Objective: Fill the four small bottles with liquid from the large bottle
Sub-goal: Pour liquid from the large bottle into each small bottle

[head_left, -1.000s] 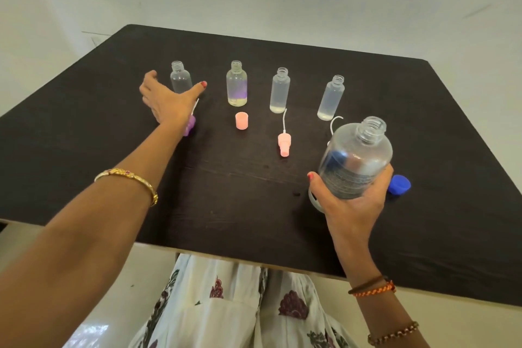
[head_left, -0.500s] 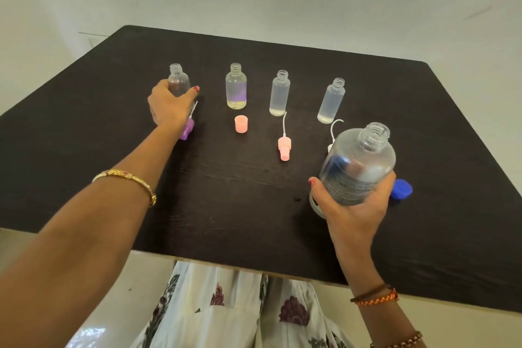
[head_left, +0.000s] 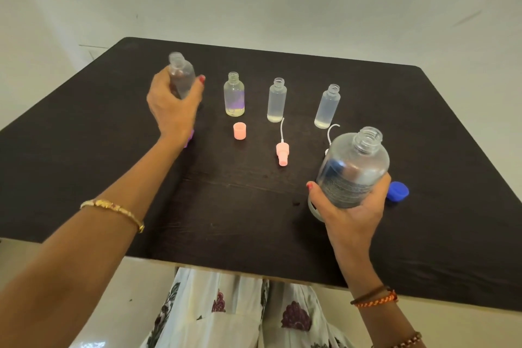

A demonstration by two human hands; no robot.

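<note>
Nearest to me is the person's lap in a white floral dress [head_left: 231, 311], tucked under the front edge of the dark bench [head_left: 226, 220]. On the right side, the right hand [head_left: 350, 206] is curled around the lower half of the large bottle [head_left: 353, 167], thumb on one side and fingers wrapped behind; the bottle is uncapped, clear, and tilted with its open neck leaning away from the person. Whether its base touches the bench I cannot tell, since the hand covers it. Just beside that hand to the right lies a blue cap [head_left: 397, 191] on the bench. A little farther in, a pink spray pump [head_left: 282, 152] lies on its side with its thin white tube pointing away, and left of it a pink cap [head_left: 239, 130] stands upright. Beyond these, three small bottles stand open in a row: the second small bottle [head_left: 234, 94] with a purple patch and yellowish liquid low down, the third small bottle [head_left: 276, 100] and the fourth small bottle [head_left: 327, 106], each showing a little liquid at the bottom. At the left end of that row, the left hand [head_left: 173, 106] grips the first small bottle [head_left: 180, 76], fingers closed around its body, the bottle leaning left with its open neck uppermost. A purple piece [head_left: 189, 137] peeks out from under that wrist.
</note>
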